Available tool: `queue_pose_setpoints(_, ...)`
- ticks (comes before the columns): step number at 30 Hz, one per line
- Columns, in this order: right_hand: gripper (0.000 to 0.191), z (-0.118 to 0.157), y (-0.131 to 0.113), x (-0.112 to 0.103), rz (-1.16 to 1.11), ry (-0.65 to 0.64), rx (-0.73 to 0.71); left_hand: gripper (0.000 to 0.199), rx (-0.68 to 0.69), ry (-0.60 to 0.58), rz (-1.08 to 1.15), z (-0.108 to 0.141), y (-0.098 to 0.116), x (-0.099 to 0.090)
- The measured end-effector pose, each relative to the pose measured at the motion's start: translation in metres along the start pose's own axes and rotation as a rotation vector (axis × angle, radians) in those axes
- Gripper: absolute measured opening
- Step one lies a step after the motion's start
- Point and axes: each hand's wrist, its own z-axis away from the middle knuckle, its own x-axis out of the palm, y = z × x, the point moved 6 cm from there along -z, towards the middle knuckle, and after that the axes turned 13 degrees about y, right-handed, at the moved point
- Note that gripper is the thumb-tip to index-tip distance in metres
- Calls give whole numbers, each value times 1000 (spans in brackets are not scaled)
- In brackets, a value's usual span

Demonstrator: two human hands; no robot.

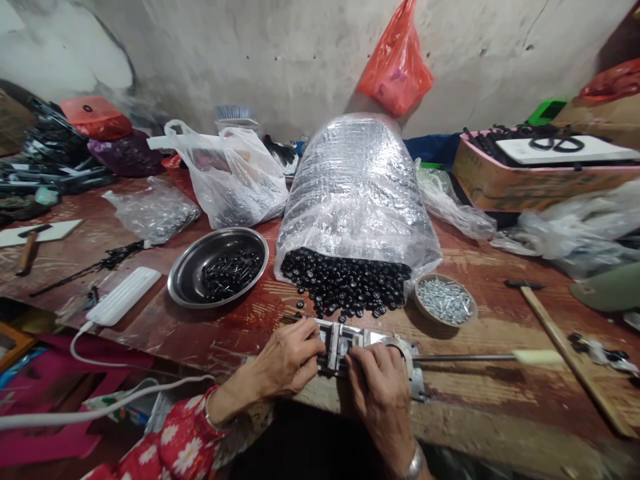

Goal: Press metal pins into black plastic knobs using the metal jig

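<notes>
Head view shows the left hand (287, 357) with fingers bent at the left end of a metal vise (340, 347) at the table's near edge, and the right hand (379, 387) curled over its right part; whether either pinches a small piece, I cannot tell. Just beyond the vise, black caps (350, 283) spill from the mouth of a big sack (357, 180), between a steel bowl (217, 268) of dark screws (233, 273) on the left and a small bowl (423, 290) of silvery screws (445, 301) on the right. A rod (470, 358) with a pale handle (539, 359) reaches right from the vise towards a hammer (570, 350).
</notes>
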Motion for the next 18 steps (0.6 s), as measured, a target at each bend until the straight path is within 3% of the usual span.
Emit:
queue_pose_setpoints(7,10,0,-2,-1,-5,22,-10,17,-46,-7,-15,1,2,0)
queue_pose_setpoints(14,10,1,-2,3,69,4,-14,14,-4,78,-132,6,1,1)
queue_pose_setpoints(18,14,-2,-2,1,65,-14,-8,18,-48,114,-68,8,-3,0)
